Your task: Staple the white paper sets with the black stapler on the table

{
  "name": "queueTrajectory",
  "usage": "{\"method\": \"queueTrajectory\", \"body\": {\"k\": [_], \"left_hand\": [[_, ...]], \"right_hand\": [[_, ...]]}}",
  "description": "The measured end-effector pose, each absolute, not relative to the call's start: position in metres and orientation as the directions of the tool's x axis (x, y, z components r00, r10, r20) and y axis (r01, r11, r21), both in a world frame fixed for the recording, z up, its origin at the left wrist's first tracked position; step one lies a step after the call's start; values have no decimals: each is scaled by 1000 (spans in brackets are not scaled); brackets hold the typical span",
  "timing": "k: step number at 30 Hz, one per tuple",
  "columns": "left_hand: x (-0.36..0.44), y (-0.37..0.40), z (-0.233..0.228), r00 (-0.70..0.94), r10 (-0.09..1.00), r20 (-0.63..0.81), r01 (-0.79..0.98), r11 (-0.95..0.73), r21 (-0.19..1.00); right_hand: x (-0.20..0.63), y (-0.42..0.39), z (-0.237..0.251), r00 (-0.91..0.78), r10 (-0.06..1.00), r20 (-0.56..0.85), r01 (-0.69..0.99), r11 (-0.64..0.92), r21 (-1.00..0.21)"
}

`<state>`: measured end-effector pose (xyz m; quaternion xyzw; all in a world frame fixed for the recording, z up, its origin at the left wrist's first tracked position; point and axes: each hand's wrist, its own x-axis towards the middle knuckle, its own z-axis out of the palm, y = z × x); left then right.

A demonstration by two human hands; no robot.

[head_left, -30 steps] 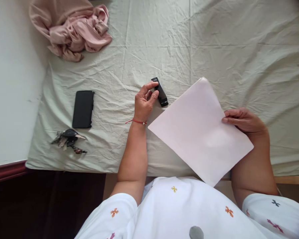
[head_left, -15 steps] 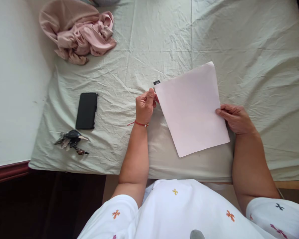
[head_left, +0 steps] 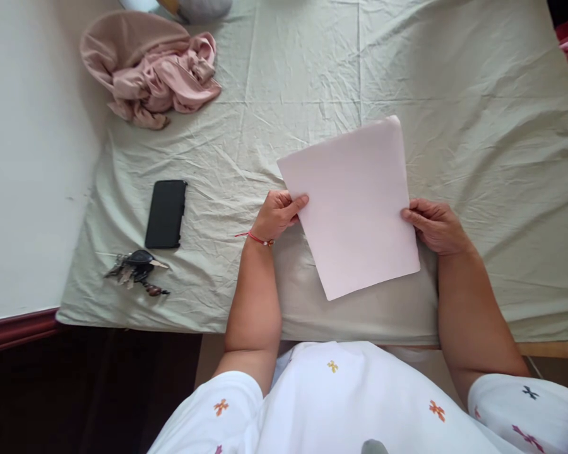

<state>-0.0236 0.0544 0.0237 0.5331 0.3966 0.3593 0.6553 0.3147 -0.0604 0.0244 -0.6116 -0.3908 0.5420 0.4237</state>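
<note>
A white sheet of paper (head_left: pixel 353 214) is held tilted above the cloth-covered surface in front of me; I cannot tell whether it is one sheet or several. My left hand (head_left: pixel 280 211) pinches its left edge, thumb on top and fingers underneath. On the opposite edge, my right hand (head_left: pixel 435 224) grips the paper the same way, thumb over the face. A red string bracelet (head_left: pixel 261 239) circles my left wrist. Whatever lies behind the paper is hidden.
Left of my arm, a black phone (head_left: pixel 166 214) lies flat above a bunch of keys (head_left: pixel 137 270). Crumpled pink cloth (head_left: pixel 165 75) sits at the back left, beside a grey rounded object (head_left: pixel 203 9). A pale green sheet (head_left: pixel 492 252) covers the surface; a white wall (head_left: pixel 23 157) borders the left.
My left hand has shifted down the paper's left edge and now has its thumb on the face. The paper moved slightly left, and the small dark object at its upper left corner is out of sight.
</note>
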Motion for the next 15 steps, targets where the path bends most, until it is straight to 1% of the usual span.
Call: {"method": "queueTrajectory", "body": {"k": [6, 9, 11, 15], "left_hand": [[-20, 55, 20, 403, 895, -192, 8, 206, 979], [-16, 53, 20, 372, 908, -195, 62, 185, 981], [-15, 53, 20, 357, 916, -185, 63, 174, 983], [-19, 55, 21, 427, 890, -162, 35, 162, 986]], "right_hand": [[312, -59, 28, 90, 948, -304, 51, -309, -950], [308, -57, 31, 80, 949, -306, 66, -312, -948], [307, -57, 32, 78, 950, -302, 45, -306, -951], [309, -57, 31, 96, 947, -306, 23, -310, -951]]}}
